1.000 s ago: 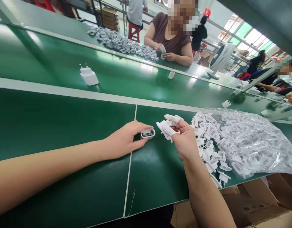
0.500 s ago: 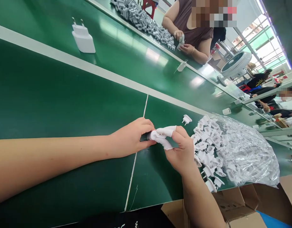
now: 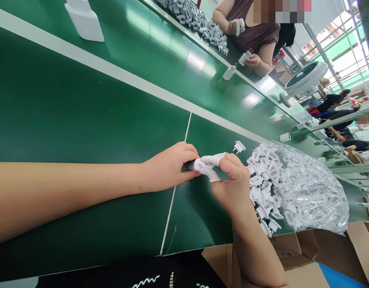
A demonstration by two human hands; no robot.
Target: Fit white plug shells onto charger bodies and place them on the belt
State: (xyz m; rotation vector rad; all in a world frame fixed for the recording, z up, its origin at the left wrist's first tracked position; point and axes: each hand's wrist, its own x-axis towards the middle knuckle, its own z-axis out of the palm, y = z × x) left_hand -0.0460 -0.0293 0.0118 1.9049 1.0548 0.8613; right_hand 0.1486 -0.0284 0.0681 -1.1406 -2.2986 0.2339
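Observation:
My left hand [image 3: 181, 163] pinches a small charger piece [image 3: 191, 165], grey-white and mostly covered by the fingers. Opposite it, my right hand [image 3: 229, 172], with white covers on thumb and index finger, grips the piece's other end. The hands meet over the green table. Right of them lies a pile of white plug heads [image 3: 262, 180], prongs pointing various ways. One single plug head [image 3: 239, 147] sits apart, just above my right hand. A clear plastic bag [image 3: 316, 192] with more plug heads adjoins the pile.
A white charger [image 3: 87, 24] stands at the upper left beyond the pale strip [image 3: 118, 76]. Cardboard boxes [image 3: 328, 250] are below the table edge at the lower right. Across the table, a person holds a charger beside a grey plug pile [image 3: 199, 24]. A fan [image 3: 306, 78] stands farther right.
The view has shifted slightly, so the white charger sits higher and farther left. My hands keep the same grip. The person across has moved their hands apart.

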